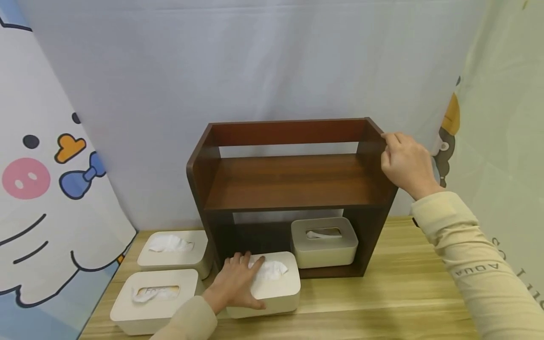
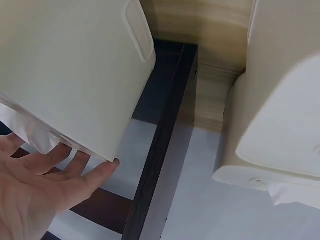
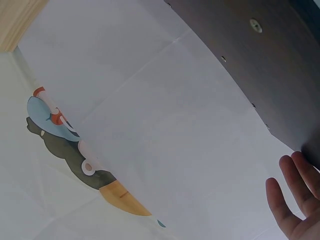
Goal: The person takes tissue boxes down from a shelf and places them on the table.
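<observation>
My left hand spans the left end of a cream tissue box, fingers over its top and far edge, thumb at the front. This box stands at the front of the dark brown two-tier shelf. In the left wrist view the fingers touch the edge of the box, near the tissue. My right hand holds the shelf's right side panel near its top. The right wrist view shows fingers against the panel's outer face; the thumb is hidden there.
Another tissue box sits in the lower right of the shelf. Two more, a rear box and a front box, stand left of the shelf on the wooden table. A pale curtain hangs behind.
</observation>
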### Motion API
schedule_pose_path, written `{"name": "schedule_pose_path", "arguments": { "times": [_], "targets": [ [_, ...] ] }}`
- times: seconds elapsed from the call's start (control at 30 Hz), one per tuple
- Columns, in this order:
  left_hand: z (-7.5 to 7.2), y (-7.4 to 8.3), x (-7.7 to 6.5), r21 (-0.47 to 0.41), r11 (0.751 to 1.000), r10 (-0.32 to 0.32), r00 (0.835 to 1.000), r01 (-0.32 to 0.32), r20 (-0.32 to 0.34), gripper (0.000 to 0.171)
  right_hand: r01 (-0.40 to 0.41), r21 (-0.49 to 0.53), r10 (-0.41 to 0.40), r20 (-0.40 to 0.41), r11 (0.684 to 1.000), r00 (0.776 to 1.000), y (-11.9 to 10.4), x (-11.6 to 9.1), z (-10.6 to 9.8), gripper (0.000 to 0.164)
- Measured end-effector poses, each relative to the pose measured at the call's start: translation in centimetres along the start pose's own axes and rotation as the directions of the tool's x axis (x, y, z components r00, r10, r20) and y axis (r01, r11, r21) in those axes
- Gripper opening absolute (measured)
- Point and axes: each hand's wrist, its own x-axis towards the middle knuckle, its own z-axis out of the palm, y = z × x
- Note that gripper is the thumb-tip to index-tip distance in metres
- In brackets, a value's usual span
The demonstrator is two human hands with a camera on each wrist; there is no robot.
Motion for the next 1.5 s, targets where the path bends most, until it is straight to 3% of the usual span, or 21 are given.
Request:
{"name": "schedule_pose_path", "arguments": {
  "times": [0.37,0.63,1.3,1.4,1.5],
  "targets": [
    [0.6,0.6,-2.7,0.007,1.000,0.030,1.000,-0.030,0.002,0.104,-0.003,-0.003,0.003,0.008,1.000,1.000,-0.1,0.1,-0.1,0.033],
    [1.4,0.6,-3.7,0.009,0.999,0.042,0.999,-0.041,-0.033,0.104,0.003,-0.003,-0.003,0.003,1.000,1.000,-0.1,0.1,-0.1,0.033],
    [2.0,-0.4,-4.0,-0.061,0.997,0.049,0.997,-0.053,-0.058,0.105,-0.001,0.003,0.001,0.004,1.000,1.000,-0.2,0.0,-0.1,0.033],
    [1.8,-0.4,-4.0,-0.067,0.996,0.055,0.998,-0.058,-0.042,0.107,0.002,0.005,-0.002,-0.003,1.000,1.000,-0.1,0.0,-0.1,0.032],
    [1.3,-0.6,-3.8,-0.108,0.992,0.066,0.998,-0.063,0.019,0.111,0.001,0.007,-0.001,-0.004,1.000,1.000,-0.2,0.0,-0.1,0.032]
  ]
}}
